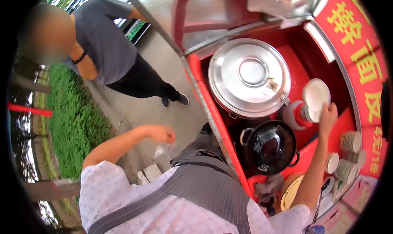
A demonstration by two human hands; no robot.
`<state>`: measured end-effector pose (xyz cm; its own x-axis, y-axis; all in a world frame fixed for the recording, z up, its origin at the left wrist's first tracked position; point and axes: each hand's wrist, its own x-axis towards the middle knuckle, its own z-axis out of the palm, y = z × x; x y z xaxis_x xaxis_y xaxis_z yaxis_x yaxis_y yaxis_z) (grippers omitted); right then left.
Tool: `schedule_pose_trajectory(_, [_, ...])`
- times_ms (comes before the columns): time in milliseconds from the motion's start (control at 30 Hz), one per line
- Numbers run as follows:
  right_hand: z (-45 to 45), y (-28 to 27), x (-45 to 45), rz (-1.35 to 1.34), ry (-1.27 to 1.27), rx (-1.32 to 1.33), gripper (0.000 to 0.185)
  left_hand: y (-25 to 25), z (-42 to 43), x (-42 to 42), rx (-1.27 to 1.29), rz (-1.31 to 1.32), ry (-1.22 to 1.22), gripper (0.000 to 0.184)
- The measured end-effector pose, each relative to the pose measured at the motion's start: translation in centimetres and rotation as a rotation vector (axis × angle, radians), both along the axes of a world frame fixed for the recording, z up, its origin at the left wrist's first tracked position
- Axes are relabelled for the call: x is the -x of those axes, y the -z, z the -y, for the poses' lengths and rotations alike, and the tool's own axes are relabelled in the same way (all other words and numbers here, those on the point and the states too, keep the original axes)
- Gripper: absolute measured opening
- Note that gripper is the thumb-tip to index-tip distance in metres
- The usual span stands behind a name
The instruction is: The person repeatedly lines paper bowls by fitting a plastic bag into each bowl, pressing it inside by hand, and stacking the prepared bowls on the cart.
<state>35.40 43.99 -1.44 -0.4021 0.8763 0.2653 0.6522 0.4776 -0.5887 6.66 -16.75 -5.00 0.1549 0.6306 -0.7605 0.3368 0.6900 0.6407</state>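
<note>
My right hand [328, 118] grips the edge of a round white lid or shallow bowl [316, 95], tilted above a red and white container [295, 114] inside the red cart. Just left of that container is a large round metal lid [253, 74], and below it sits a black pot [271, 147] with a dark, shiny lid. My left hand [163, 134] hangs in front of my body, outside the cart, its fingers curled. Something clear and thin shows just beneath it, too blurred to make out.
A person [107, 50] in a grey shirt stands beyond the cart at the upper left. Stacked white containers [346, 171] line the cart's right side, near a yellowish round lid [291, 192]. The cart's red padded edge [213, 115] runs beside my body.
</note>
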Motion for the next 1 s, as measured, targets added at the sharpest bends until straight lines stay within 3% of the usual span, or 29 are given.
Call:
schedule_pose_trajectory(33, [4.8, -3.8, 3.2, -0.064, 0.012, 0.191, 0.028, -1.6, -2.3, 0.5, -0.077, 0.028, -0.161, 0.014])
schedule_pose_trajectory(67, [6.8, -3.2, 5.2, -0.226, -0.11, 0.195, 0.03, -3.1, -4.7, 0.4, -0.148, 0.059, -0.324, 0.015])
schedule_pose_trajectory(100, [8.8, -3.3, 6.9, -0.172, -0.181, 0.183, 0.028, -4.0, -6.6, 0.2, -0.232, 0.136, -0.464, 0.018])
schedule_pose_trajectory(133, [11.3, -3.3, 8.8, -0.319, -0.208, 0.435, 0.029, -4.6, -8.4, -0.1, -0.311, 0.216, -0.609, 0.021])
schedule_pose_trajectory(167, [11.8, -1.1, 10.5, -0.243, -0.244, 0.355, 0.029, -4.8, -10.0, -0.5, -0.388, 0.291, -0.697, 0.024])
schedule_pose_trajectory(233, [14.8, -0.9, 13.0, -0.141, -0.243, 0.532, 0.035, -3.6, -11.7, -1.0, -0.534, 0.512, -0.908, 0.029])
schedule_pose_trajectory(367, [18.9, -1.5, 12.3, -0.164, -0.23, 0.819, 0.045, -5.3, -14.2, -3.1, -0.746, 0.728, -1.166, 0.033])
schedule_pose_trajectory(500, [23.2, -0.9, 9.0, -0.475, -0.63, 1.029, 0.067, -6.2, -14.5, -4.8, -0.833, 0.886, -1.287, 0.037])
schedule_pose_trajectory(533, [23.8, -1.3, 8.1, -0.502, -0.756, 1.273, 0.076, -6.3, -14.5, -5.3, -0.827, 0.883, -1.291, 0.037])
schedule_pose_trajectory(633, [26.5, -3.4, 8.1, -0.624, -0.881, 1.291, 0.07, -7.5, -15.1, -5.4, -0.817, 0.898, -1.315, 0.039])
schedule_pose_trajectory(767, [27.4, -4.5, 8.3, -0.548, -0.742, 1.542, 0.058, -7.0, -13.7, -3.9, -0.833, 0.863, -1.317, 0.04])
schedule_pose_trajectory(867, [28.5, -5.0, 8.3, -0.553, -0.642, 1.596, 0.044, -7.4, -13.0, -3.0, -0.883, 0.636, -1.188, 0.046])
schedule_pose_trajectory(967, [29.6, -3.2, 8.4, -0.594, -0.542, 1.209, 0.015, -9.7, -13.6, -4.0, -0.752, 0.923, -1.492, 0.069])
schedule_pose_trajectory(1000, [29.7, -3.3, 8.4, -0.594, -0.534, 1.209, 0.015, -8.6, -13.2, -4.4, -0.745, 0.927, -1.489, 0.069])
